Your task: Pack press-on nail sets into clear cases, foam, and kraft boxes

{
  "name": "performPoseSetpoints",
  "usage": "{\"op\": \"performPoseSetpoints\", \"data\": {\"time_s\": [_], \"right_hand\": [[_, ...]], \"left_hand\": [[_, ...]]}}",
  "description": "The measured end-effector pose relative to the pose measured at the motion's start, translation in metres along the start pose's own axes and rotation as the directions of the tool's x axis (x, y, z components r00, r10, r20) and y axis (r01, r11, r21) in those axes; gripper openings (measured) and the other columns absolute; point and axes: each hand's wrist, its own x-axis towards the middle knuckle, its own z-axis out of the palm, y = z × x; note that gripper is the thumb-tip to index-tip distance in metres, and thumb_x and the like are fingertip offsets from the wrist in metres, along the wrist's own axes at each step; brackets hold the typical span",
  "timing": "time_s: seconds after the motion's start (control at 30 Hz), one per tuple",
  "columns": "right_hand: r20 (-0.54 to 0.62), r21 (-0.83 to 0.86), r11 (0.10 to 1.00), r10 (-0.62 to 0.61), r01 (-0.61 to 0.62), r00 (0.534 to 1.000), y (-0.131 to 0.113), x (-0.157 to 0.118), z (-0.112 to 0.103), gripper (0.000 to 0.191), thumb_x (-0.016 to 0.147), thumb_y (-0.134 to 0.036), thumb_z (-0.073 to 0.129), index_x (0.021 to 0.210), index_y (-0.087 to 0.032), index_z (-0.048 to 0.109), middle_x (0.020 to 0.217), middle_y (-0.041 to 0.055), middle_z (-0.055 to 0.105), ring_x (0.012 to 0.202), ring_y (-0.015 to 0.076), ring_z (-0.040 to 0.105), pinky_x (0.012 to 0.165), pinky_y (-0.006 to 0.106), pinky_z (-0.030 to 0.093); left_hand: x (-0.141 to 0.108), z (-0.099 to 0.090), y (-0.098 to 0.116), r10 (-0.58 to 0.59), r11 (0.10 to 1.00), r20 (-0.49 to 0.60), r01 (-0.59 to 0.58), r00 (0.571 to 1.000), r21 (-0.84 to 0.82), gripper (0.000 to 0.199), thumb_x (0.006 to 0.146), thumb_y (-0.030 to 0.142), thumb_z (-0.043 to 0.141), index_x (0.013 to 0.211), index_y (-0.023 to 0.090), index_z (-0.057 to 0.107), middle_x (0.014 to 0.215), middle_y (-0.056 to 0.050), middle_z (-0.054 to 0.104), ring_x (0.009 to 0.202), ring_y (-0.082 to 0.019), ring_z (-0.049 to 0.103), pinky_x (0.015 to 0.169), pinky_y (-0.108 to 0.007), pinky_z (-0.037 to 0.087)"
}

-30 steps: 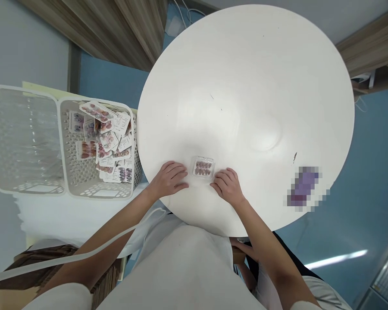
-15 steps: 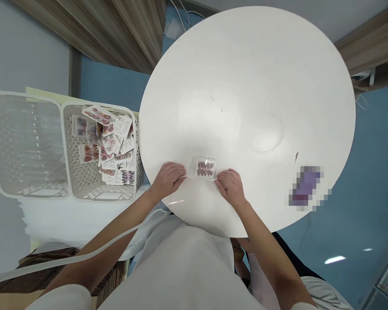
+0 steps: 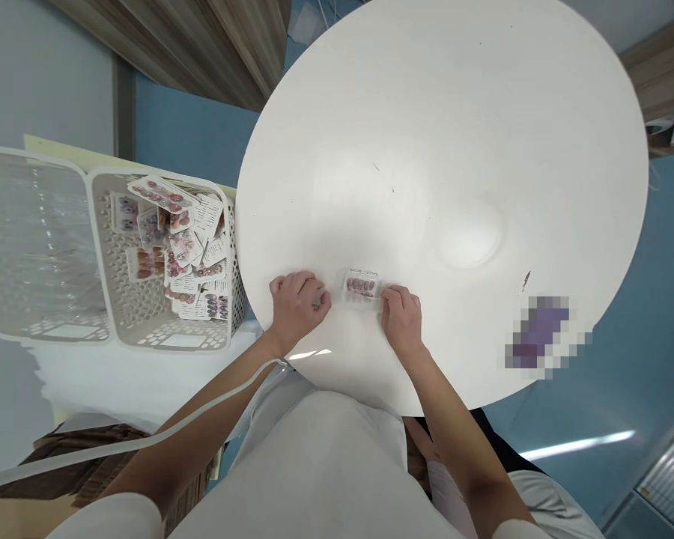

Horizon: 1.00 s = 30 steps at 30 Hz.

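Note:
A set of press-on nails (image 3: 362, 285) in a clear plastic pack lies near the front of the round white table, between my two hands. Clear film, apparently a bag (image 3: 341, 281), reaches past the pack on its left side. My right hand (image 3: 403, 318) pinches the right edge of this clear packaging. To the left of the pack, my left hand (image 3: 299, 305) is closed with its fingers curled. A small pale or see-through bit shows at its fingertips, too faint to name.
Left of the table stand two white baskets, one with many carded nail sets (image 3: 186, 251), the other with clear plastic packaging (image 3: 39, 247). A blurred purple object (image 3: 541, 333) lies at the table's right. Another person's sleeve (image 3: 547, 498) shows at lower right.
My left hand has drawn back a little from the pack and its fingers have curled in. My right hand stays at the pack's right edge. The view has shifted slightly.

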Motion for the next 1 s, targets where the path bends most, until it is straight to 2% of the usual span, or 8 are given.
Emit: {"op": "performPoseSetpoints", "data": {"time_s": [0.1,0.27,0.37,0.47,0.57,0.7,0.77,1.0], "right_hand": [[-0.024,0.059,0.998,0.007,-0.006,1.000,0.003,0.000,-0.001,0.024,0.080,-0.002,0.037,0.086,-0.019,0.053,0.091,0.0075,0.060,0.082,0.0162,0.056,0.067,0.030,0.038],[-0.069,0.239,0.968,0.097,-0.078,0.993,0.009,0.001,-0.007,0.020,0.083,-0.011,0.038,0.092,-0.021,0.053,0.094,0.0087,0.055,0.090,0.0180,0.055,0.069,0.033,0.046],[-0.098,0.261,0.960,0.126,-0.096,0.987,0.018,0.001,-0.015,0.020,0.085,-0.013,0.036,0.093,-0.022,0.052,0.094,0.0087,0.054,0.090,0.0183,0.055,0.070,0.035,0.049],[-0.245,0.212,0.973,0.137,-0.085,0.960,0.028,-0.004,-0.027,0.019,0.085,-0.013,0.037,0.094,-0.022,0.051,0.091,0.0086,0.055,0.089,0.0192,0.055,0.071,0.038,0.049],[-0.340,0.123,0.992,0.044,-0.002,0.939,0.027,-0.011,-0.038,0.015,0.084,-0.016,0.042,0.095,-0.023,0.050,0.090,0.0091,0.055,0.088,0.0209,0.056,0.069,0.039,0.048],[-0.013,0.066,0.946,-0.317,0.317,0.948,0.010,-0.008,-0.034,0.013,0.082,-0.032,0.050,0.093,-0.025,0.054,0.108,0.0092,0.056,0.104,0.0244,0.052,0.082,0.041,0.044],[0.117,0.065,0.933,-0.360,0.354,0.926,0.004,0.000,-0.026,0.022,0.080,-0.038,0.052,0.096,-0.023,0.054,0.124,0.0116,0.049,0.118,0.0287,0.042,0.089,0.045,0.040],[0.120,0.147,0.932,-0.349,0.331,0.929,0.013,0.019,-0.004,0.018,0.082,-0.033,0.049,0.092,-0.019,0.054,0.130,0.0143,0.042,0.120,0.0268,0.040,0.089,0.045,0.041]], "left_hand": [[-0.004,0.003,-0.001,0.088,0.996,-0.044,-0.087,0.995,0.024,0.017,0.077,0.022,0.051,0.092,0.024,0.057,0.102,-0.008,0.059,0.098,-0.024,0.053,0.083,-0.045,0.028],[-0.001,0.001,0.001,0.400,0.916,0.206,-0.397,0.893,-0.056,0.041,0.078,0.009,0.046,0.111,0.033,0.049,0.120,-0.001,0.056,0.118,-0.019,0.044,0.093,-0.041,0.027],[0.005,-0.004,0.004,0.427,0.904,0.267,-0.418,0.864,-0.094,0.046,0.076,0.003,0.042,0.113,0.030,0.049,0.123,-0.002,0.054,0.122,-0.019,0.040,0.096,-0.041,0.025],[0.009,-0.009,0.008,0.418,0.908,0.284,-0.401,0.863,-0.118,0.044,0.074,0.007,0.044,0.111,0.028,0.052,0.125,-0.003,0.053,0.124,-0.022,0.038,0.097,-0.045,0.023],[0.009,-0.012,0.011,0.403,0.915,0.302,-0.386,0.864,-0.116,0.039,0.074,0.018,0.048,0.111,0.027,0.053,0.127,-0.005,0.051,0.125,-0.027,0.035,0.098,-0.048,0.023],[0.011,-0.012,0.015,0.375,0.927,0.284,-0.365,0.882,-0.089,0.033,0.076,0.036,0.053,0.108,0.026,0.055,0.134,-0.008,0.043,0.127,-0.028,0.032,0.098,-0.047,0.024],[0.012,-0.011,0.015,0.379,0.925,0.291,-0.370,0.878,-0.090,0.036,0.076,0.041,0.054,0.109,0.025,0.053,0.136,-0.009,0.040,0.127,-0.028,0.032,0.100,-0.047,0.024],[0.016,0.000,0.009,0.403,0.914,0.242,-0.377,0.883,-0.146,0.026,0.078,0.034,0.052,0.101,0.022,0.055,0.133,-0.011,0.043,0.121,-0.026,0.041,0.093,-0.043,0.036]]}}
